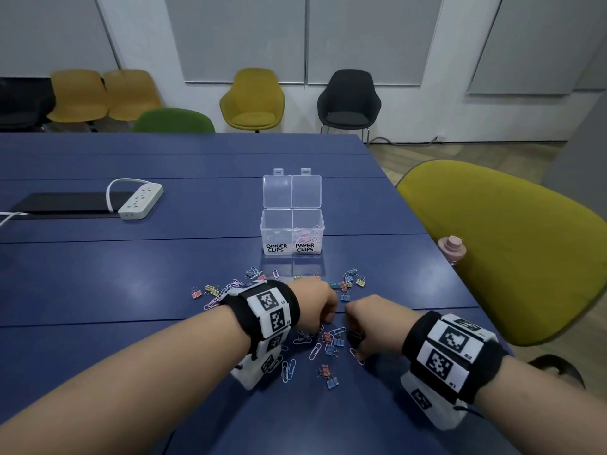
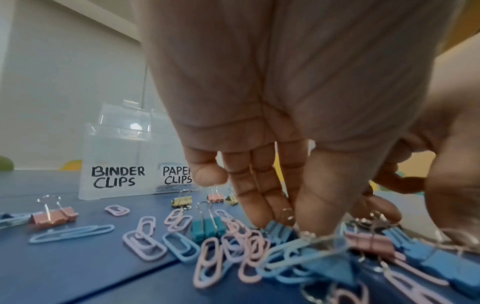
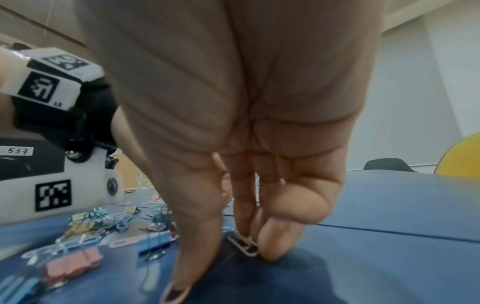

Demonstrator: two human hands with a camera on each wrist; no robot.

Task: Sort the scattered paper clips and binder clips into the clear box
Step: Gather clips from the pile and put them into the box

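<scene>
The clear box (image 1: 291, 231) stands open on the blue table, its left cell labelled BINDER CLIPS and bare, its right cell labelled PAPER CLIPS and holding pink and blue clips. Pastel paper clips (image 2: 207, 259) and binder clips (image 1: 330, 344) lie scattered in front of it. My left hand (image 2: 288, 224) reaches down into the pile, thumb and fingers pinching the wire handle of a blue binder clip (image 2: 279, 231). My right hand (image 3: 215, 261) points straight down beside it, two fingertips pressing a pink paper clip (image 3: 244, 244) on the table, thumb apart.
A white power strip (image 1: 141, 200) and a black mat (image 1: 65, 205) lie at the far left. An olive chair (image 1: 505, 251) and a pink bottle (image 1: 452, 249) sit past the table's right edge. More chairs line the far wall.
</scene>
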